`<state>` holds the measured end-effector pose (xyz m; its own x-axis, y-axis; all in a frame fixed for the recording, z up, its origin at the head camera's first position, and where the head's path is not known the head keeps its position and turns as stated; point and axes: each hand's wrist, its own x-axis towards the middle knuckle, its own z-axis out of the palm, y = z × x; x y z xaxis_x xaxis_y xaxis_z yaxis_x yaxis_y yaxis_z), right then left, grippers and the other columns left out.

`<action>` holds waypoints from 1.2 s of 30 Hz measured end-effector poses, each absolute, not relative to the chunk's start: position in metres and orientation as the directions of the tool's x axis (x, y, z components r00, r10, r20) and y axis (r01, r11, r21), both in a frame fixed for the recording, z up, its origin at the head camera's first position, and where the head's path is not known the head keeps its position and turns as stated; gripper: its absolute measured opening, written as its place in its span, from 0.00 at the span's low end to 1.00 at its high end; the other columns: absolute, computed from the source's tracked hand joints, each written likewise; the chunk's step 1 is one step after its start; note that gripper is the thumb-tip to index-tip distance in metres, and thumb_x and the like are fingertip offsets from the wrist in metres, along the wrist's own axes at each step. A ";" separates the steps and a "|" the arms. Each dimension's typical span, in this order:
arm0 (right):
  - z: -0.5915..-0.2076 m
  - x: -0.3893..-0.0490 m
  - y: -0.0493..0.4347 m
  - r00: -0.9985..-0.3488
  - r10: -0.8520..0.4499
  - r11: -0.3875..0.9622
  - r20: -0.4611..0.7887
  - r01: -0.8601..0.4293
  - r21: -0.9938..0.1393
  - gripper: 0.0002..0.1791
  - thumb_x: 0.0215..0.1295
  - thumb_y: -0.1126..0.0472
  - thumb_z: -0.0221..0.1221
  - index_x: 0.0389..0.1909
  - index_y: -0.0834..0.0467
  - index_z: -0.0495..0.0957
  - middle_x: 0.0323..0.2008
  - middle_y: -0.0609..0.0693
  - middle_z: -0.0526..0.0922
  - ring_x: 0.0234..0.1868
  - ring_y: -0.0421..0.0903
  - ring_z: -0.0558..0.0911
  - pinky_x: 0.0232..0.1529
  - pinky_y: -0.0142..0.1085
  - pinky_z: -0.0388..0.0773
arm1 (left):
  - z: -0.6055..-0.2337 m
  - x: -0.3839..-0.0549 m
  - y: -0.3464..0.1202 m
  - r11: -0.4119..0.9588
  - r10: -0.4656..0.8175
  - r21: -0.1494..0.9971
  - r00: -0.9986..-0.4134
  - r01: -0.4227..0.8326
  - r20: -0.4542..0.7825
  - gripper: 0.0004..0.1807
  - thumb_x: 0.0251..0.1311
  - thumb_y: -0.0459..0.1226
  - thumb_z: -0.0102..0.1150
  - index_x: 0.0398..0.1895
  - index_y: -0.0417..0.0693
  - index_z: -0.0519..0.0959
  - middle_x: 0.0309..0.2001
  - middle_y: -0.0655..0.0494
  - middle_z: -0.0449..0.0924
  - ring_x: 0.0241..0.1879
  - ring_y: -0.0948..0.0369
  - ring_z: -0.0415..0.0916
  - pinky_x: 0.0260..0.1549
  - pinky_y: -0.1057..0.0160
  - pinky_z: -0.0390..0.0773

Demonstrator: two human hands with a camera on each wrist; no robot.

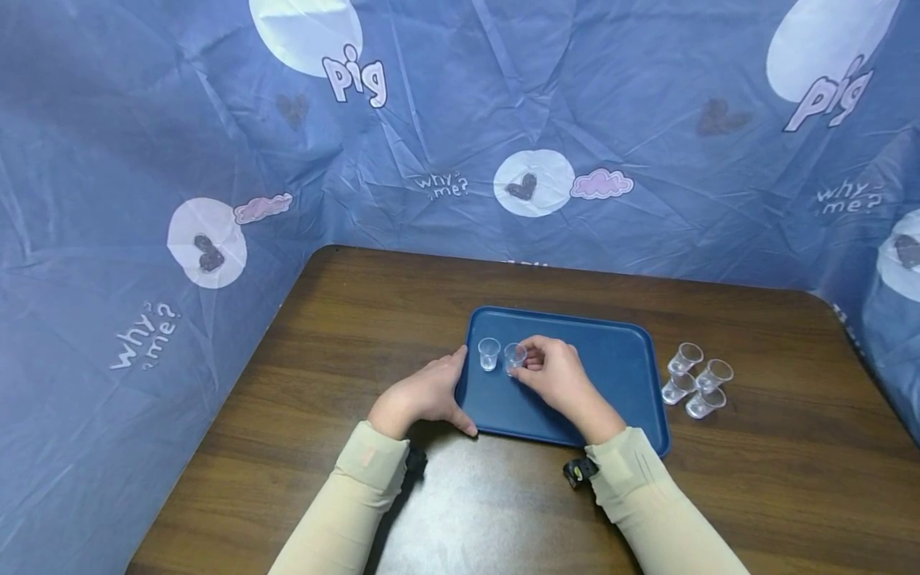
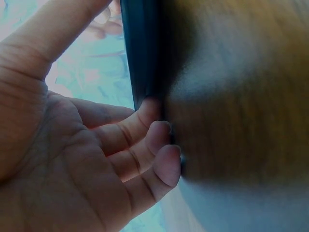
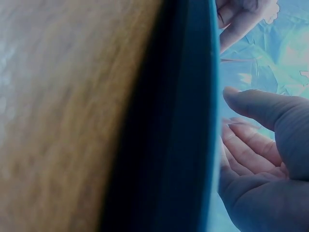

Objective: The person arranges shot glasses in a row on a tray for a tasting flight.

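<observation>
A blue tray point(image 1: 611, 359) lies on the wooden table. My right hand point(image 1: 564, 382) pinches a small clear shot glass point(image 1: 512, 358) between thumb and fingers over the tray's left part. Just left of it, another shot glass point(image 1: 489, 354) stands upright on the tray. My left hand point(image 1: 426, 390) rests at the tray's left side, thumb spread toward the near left corner. In the left wrist view its loosely bent fingers point(image 2: 166, 162) reach down beside the tray's edge. The right wrist view shows the tray's rim point(image 3: 212, 121) hiding part of the right hand.
Several more clear shot glasses point(image 1: 706, 402) stand close together on the table point(image 1: 791, 447), just right of the tray. Blue printed cloth point(image 1: 446, 224) hangs behind the table and along its sides. Each wrist carries a dark strap.
</observation>
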<state>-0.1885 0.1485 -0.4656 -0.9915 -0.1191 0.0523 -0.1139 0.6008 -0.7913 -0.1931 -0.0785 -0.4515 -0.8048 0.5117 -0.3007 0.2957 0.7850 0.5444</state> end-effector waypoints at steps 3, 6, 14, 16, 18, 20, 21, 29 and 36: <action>-0.466 -0.189 0.149 -0.992 -0.116 0.609 0.042 -0.104 -0.786 0.17 0.58 0.67 0.73 0.48 0.65 0.84 0.39 0.54 0.86 0.41 0.47 0.86 0.43 0.38 0.84 | -0.451 -0.193 -0.078 0.788 0.507 0.544 -0.806 0.289 -0.306 0.75 0.38 0.50 0.87 0.80 0.32 0.43 0.76 0.35 0.53 0.74 0.45 0.54 0.70 0.52 0.58; -0.465 -0.188 0.149 -0.994 -0.110 0.616 0.026 -0.089 -0.783 0.18 0.59 0.66 0.73 0.50 0.64 0.83 0.40 0.54 0.86 0.42 0.48 0.86 0.44 0.38 0.84 | -0.451 -0.192 -0.078 0.790 0.503 0.543 -0.806 0.283 -0.312 0.75 0.38 0.50 0.87 0.80 0.32 0.43 0.76 0.35 0.53 0.74 0.45 0.54 0.70 0.51 0.58; -0.458 -0.183 0.156 -0.995 -0.097 0.600 0.025 -0.078 -0.796 0.20 0.59 0.67 0.73 0.53 0.65 0.82 0.45 0.56 0.85 0.46 0.50 0.86 0.47 0.40 0.83 | -0.450 -0.193 -0.078 0.794 0.501 0.537 -0.805 0.283 -0.317 0.75 0.38 0.51 0.87 0.80 0.33 0.43 0.77 0.35 0.53 0.74 0.44 0.54 0.70 0.51 0.57; -0.457 -0.181 0.159 -0.995 -0.094 0.595 0.043 -0.091 -0.799 0.20 0.60 0.67 0.73 0.53 0.65 0.82 0.45 0.56 0.85 0.46 0.50 0.85 0.47 0.40 0.83 | -0.450 -0.193 -0.078 0.792 0.504 0.539 -0.805 0.287 -0.313 0.75 0.38 0.50 0.87 0.80 0.33 0.43 0.76 0.35 0.53 0.74 0.45 0.54 0.70 0.52 0.57; -0.454 -0.180 0.162 -0.994 -0.090 0.589 0.057 -0.099 -0.802 0.20 0.60 0.67 0.73 0.53 0.65 0.82 0.46 0.56 0.86 0.47 0.50 0.85 0.48 0.40 0.83 | -0.450 -0.193 -0.078 0.789 0.508 0.542 -0.804 0.291 -0.308 0.75 0.38 0.50 0.87 0.80 0.32 0.43 0.76 0.35 0.53 0.74 0.44 0.54 0.70 0.52 0.57; -0.452 -0.179 0.165 -0.994 -0.090 0.582 0.067 -0.107 -0.806 0.21 0.60 0.67 0.72 0.54 0.66 0.82 0.47 0.58 0.85 0.48 0.51 0.85 0.48 0.41 0.82 | -0.449 -0.193 -0.078 0.784 0.513 0.546 -0.803 0.295 -0.303 0.75 0.38 0.49 0.87 0.80 0.32 0.43 0.76 0.35 0.53 0.74 0.44 0.54 0.71 0.52 0.57; -0.451 -0.178 0.167 -0.993 -0.091 0.580 0.070 -0.111 -0.807 0.21 0.60 0.67 0.72 0.54 0.67 0.81 0.47 0.59 0.85 0.48 0.52 0.85 0.49 0.41 0.82 | -0.450 -0.193 -0.078 0.783 0.515 0.546 -0.803 0.297 -0.301 0.75 0.38 0.49 0.87 0.80 0.32 0.43 0.76 0.35 0.53 0.74 0.44 0.54 0.71 0.52 0.57; -0.443 -0.170 0.184 -0.995 -0.063 0.598 0.083 -0.104 -0.795 0.22 0.62 0.66 0.71 0.57 0.66 0.80 0.50 0.59 0.85 0.51 0.52 0.84 0.51 0.42 0.81 | -0.451 -0.193 -0.079 0.776 0.524 0.551 -0.801 0.308 -0.290 0.75 0.38 0.49 0.87 0.80 0.31 0.43 0.77 0.35 0.52 0.74 0.45 0.53 0.71 0.52 0.56; -0.437 -0.163 0.201 -0.992 -0.022 0.627 0.126 -0.112 -0.771 0.22 0.62 0.65 0.72 0.56 0.64 0.81 0.49 0.58 0.85 0.51 0.52 0.84 0.50 0.43 0.82 | -0.453 -0.193 -0.079 0.777 0.522 0.549 -0.803 0.308 -0.289 0.75 0.38 0.49 0.87 0.80 0.31 0.43 0.77 0.35 0.52 0.74 0.45 0.53 0.71 0.53 0.56</action>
